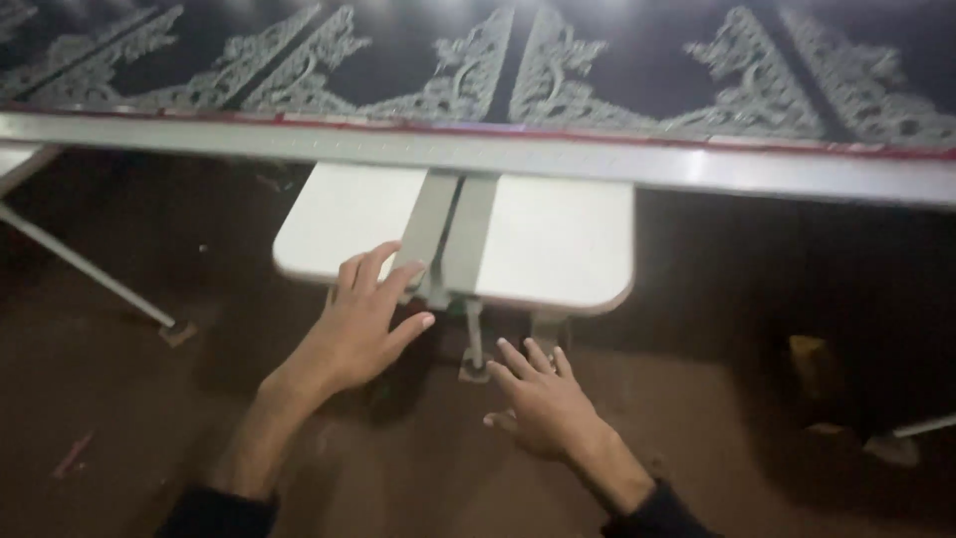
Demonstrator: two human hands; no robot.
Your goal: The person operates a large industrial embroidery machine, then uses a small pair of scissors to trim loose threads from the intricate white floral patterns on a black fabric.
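Nearest the camera, two dark sleeves enter from six o'clock. The right hand (543, 399) hangs open with fingers loosely spread and pointing toward twelve o'clock, holding nothing, above the brown floor (129, 399) and just below the metal post (474, 339) under the white plate (538, 244). The left hand (358, 324), at about ten o'clock from the right one, is also open and flat; its fingertips (383, 264) rest on the near edge of the plate, beside the grey central bracket (448, 239). The plate is a pale rounded rectangle whose long axis runs nine to three o'clock; the bracket across its middle runs six to twelve o'clock, up to the long metal rail (697, 169). At four o'clock from the plate a small yellowish boxy object (812, 364) sits on the floor in shadow, too dim to identify. At nine o'clock a thin slanted leg (90, 274) meets the floor. Farthest, beyond the rail, dark fabric with silvery ornamental embroidery (558, 70) stretches across at twelve o'clock.
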